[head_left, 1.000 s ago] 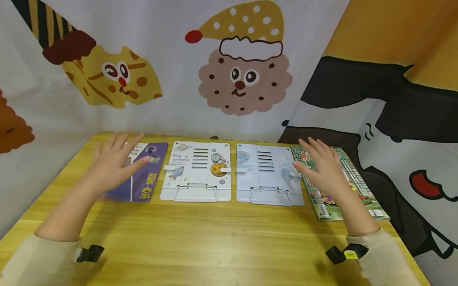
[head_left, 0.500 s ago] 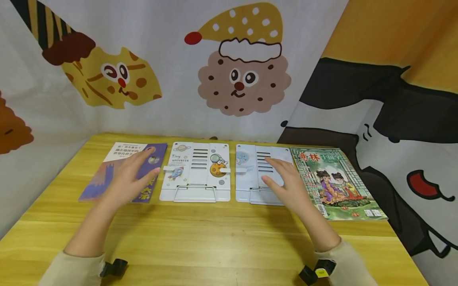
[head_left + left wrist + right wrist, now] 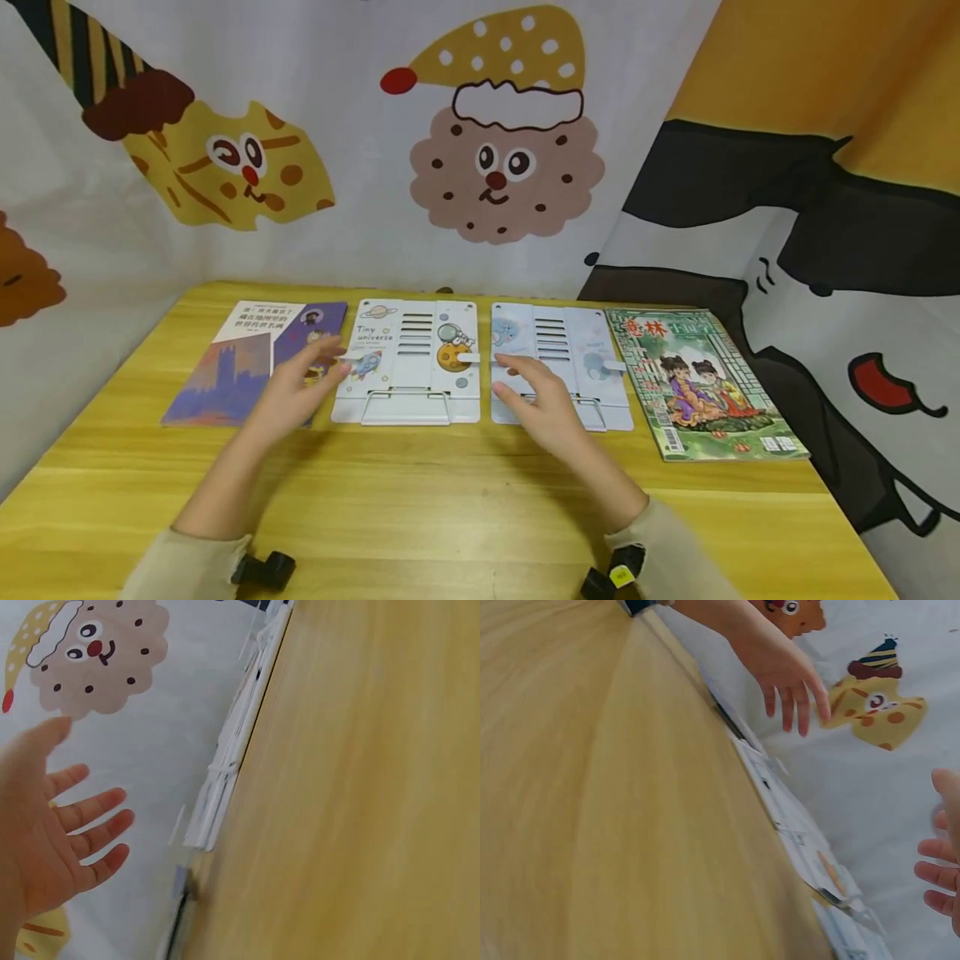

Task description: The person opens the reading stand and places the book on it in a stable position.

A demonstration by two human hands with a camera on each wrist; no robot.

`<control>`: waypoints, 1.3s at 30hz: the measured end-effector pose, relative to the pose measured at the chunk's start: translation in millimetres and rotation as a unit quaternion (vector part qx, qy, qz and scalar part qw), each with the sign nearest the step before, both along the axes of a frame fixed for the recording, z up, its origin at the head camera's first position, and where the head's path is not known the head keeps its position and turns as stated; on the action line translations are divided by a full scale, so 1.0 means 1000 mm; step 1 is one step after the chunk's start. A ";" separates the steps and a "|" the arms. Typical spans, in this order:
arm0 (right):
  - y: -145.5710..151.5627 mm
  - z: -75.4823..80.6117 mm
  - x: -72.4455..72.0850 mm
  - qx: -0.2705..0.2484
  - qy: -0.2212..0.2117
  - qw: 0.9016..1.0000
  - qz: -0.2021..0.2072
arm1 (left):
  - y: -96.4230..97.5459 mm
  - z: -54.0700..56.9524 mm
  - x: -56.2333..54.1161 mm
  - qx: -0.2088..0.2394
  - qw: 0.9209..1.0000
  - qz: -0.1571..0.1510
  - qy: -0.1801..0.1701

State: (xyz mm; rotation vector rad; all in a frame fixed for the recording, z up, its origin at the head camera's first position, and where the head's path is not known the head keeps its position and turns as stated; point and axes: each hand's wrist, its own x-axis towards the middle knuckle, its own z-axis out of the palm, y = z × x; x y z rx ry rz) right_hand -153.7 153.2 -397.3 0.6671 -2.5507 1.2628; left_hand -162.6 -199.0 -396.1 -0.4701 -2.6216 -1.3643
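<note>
Two folded bookstands (image 3: 416,371) lie between purple book (image 3: 232,367) and green magazine (image 3: 712,387), probably for easy reach; left hand (image 3: 288,393), right hand (image 3: 546,410) hover empty, fingers (image 3: 94,809) spread.

Soft shadows and pale glare mark the table (image 3: 457,533).

"What's around the left grip (image 3: 295,392)?"

"A purple book (image 3: 236,371), partly hidden behind it, and a white stand (image 3: 408,362) just to its right."

"And the right grip (image 3: 546,408)?"

"It covers part of a second stand (image 3: 562,333); right of that grip, a green magazine (image 3: 708,387) lies on the desk (image 3: 420,508)."
</note>
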 end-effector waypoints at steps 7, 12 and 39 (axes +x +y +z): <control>-0.023 -0.017 -0.003 -0.021 -0.035 0.999 0.025 | 0.003 -0.020 -0.005 -0.004 1.000 -0.011 -0.019; -0.038 -0.029 -0.004 -0.024 -0.060 0.998 0.028 | 0.008 -0.032 -0.005 -0.016 0.998 -0.030 -0.045; -0.066 -0.054 -0.015 0.042 -0.066 0.997 0.004 | 0.014 -0.048 -0.004 -0.034 0.996 -0.057 -0.053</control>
